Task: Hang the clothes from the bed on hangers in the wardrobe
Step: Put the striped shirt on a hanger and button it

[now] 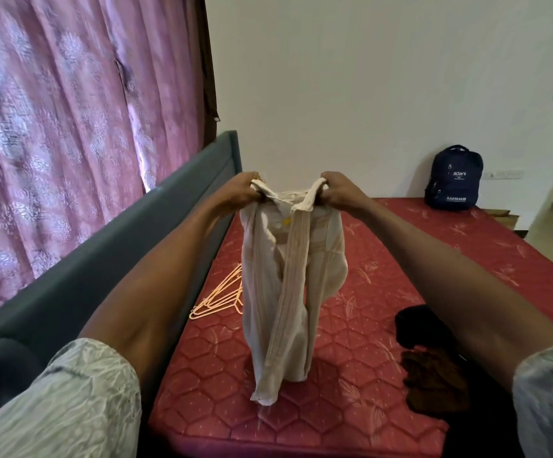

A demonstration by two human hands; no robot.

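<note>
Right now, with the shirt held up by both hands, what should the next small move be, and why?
Probably free one hand to fetch a hanger. Both the left hand and right hand grip the cream shirt at its collar, and no hanger is inside it yet; they lie on the mattress beside it.

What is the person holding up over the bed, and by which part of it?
A pale striped shirt, gripped at its collar end: left hand on one side, right hand on the other.

A home bedroom: red quilted mattress (351, 342), grey headboard (169, 206), pink curtain (70, 127).
</note>
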